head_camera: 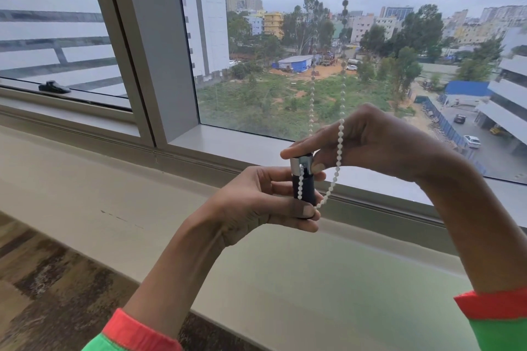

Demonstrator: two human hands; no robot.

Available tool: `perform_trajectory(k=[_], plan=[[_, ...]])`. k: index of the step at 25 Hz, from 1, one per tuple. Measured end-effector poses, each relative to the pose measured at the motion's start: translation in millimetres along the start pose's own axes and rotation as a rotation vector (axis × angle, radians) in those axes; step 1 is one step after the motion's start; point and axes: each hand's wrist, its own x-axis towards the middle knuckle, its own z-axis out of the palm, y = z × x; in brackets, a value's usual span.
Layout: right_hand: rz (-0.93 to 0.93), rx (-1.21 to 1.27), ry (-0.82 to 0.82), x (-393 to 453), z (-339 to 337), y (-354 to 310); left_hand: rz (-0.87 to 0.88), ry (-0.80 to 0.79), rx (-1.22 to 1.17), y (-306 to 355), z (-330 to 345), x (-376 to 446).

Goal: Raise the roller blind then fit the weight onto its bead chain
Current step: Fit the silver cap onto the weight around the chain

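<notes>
Above the sill (199, 208), the left hand (256, 205) grips the weight (304, 188) upright by its base to steady it while the right hand (370, 145) pinches its cap, seemingly to seat the chain (339, 145) looping beside it.

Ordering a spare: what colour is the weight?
Black weight with a silver top band, seen in the head view.

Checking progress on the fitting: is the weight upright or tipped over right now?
Upright. The weight stands vertical, chrome end up, held between left hand and right hand, bead chain looping beside it.
</notes>
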Motion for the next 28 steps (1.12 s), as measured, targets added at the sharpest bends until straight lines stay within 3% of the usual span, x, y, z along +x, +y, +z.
perform_trajectory(k=[11, 28], plan=[[-0.044, -0.043, 0.086, -2, -1, -6, -0.039, -0.009, 0.076, 13, -2, -4], [-0.028, -0.056, 0.080, 2, 1, -14, -0.046, 0.118, 0.130, 14, 2, -7]])
